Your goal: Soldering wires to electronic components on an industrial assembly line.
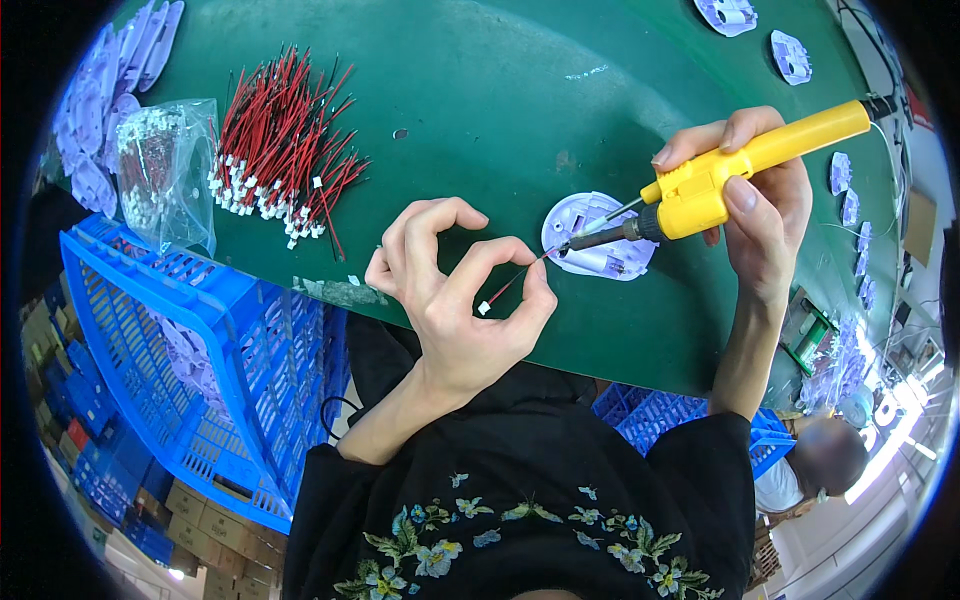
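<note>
Pinches a thin red wire lead (507, 287) between thumb and forefinger of the left hand (450, 312), with a small white connector (484, 308) dangling below. Clamps a yellow soldering iron (705, 200) in the right hand (768, 225), fingers wrapped round the body, aiming the dark tip at the far end of the lead, over the left part of a lavender shell (625, 263) on the green table (480, 110). Cannot tell contact from a close hover there. Could scorch the left fingertips through one small slip of the iron, judging by the nearness of the tip. Could also mark the plastic shell by pressing too low or too long, or misplace the lead through a slack pinch. Around, off to the left: a loose heap of red and black leads (285, 140), a see-through bag (165, 180), a pile of lavender parts (95, 110), and a blue crate (228, 345) by the table edge. To the right, more lavender shells (791, 57). In the way, chiefly: the left fingers themselves, plus a dark cord (882, 105) behind the iron, liable to tug during a wide swing.
</note>
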Demonstrator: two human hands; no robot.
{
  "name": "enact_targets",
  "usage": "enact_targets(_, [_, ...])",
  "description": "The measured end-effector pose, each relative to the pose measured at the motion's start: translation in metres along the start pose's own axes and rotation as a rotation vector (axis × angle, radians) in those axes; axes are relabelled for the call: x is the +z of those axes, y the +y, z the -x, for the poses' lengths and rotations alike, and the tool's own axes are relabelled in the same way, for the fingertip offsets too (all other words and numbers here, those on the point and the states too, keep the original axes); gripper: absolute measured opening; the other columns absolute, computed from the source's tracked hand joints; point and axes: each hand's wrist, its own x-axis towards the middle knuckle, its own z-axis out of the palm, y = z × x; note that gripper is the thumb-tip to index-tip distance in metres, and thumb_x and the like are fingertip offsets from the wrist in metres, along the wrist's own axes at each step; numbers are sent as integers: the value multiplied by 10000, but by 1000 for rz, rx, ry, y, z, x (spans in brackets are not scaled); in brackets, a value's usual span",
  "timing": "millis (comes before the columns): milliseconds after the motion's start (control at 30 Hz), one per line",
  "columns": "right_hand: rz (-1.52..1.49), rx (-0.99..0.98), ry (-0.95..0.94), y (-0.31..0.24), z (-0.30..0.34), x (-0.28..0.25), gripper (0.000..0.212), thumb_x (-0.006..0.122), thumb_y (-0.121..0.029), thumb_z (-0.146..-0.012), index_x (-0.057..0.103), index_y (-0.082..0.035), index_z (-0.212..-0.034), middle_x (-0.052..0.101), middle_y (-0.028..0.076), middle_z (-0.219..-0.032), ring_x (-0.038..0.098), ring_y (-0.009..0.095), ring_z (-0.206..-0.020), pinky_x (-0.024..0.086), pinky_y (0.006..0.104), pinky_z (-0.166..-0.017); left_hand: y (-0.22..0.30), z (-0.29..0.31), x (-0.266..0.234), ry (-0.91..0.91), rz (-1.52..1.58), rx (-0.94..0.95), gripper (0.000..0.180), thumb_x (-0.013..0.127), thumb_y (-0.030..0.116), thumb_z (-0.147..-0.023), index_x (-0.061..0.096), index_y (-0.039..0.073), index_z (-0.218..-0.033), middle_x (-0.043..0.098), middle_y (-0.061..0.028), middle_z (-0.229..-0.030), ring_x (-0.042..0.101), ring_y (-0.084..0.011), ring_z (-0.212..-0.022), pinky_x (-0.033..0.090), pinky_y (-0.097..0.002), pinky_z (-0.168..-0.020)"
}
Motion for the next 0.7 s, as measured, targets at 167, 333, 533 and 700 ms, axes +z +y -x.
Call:
enact_targets(167, [-63,-48,18,-11,2,-14,422,669,-310,-884,491,-46,-1160,681,280,-1049,669,155,-708,485,173,-514,0,1,-1,7,-7,-3,171,824,135,-604,713,153,-733,532,-37,-1056,503,-281,-1132,278,-427,-957])
enact_targets(333, [4,-241,-5,-21,10,-41,543,649,-302,-901,422,-37,-1317,577,325,-1255,569,68,-659,495,175,-605,1,0,0,-7,1,-4,168,824,131,-608,711,153,-730,529,-35,-1056,503,-280,-1135,273,-427,-959])
enact_targets(533, [-91,-92,54,-26,37,-57,568,690,-293,-914,374,-54,-1321,466,289,-1303,569,258,-1130,559,195,-773,0,1,1,-6,-21,2,177,828,126,-608,710,150,-737,529,-38,-1062,504,-281,-1144,274,-428,-961])
enact_targets(700, [-155,-92,161,-4,58,-58,514,647,-280,-950,382,-37,-1317,479,252,-1279,567,203,-1046,538,178,-695,1,2,0,-10,-29,14,178,834,123,-624,716,145,-756,534,-41,-1072,506,-280,-1143,283,-417,-962])
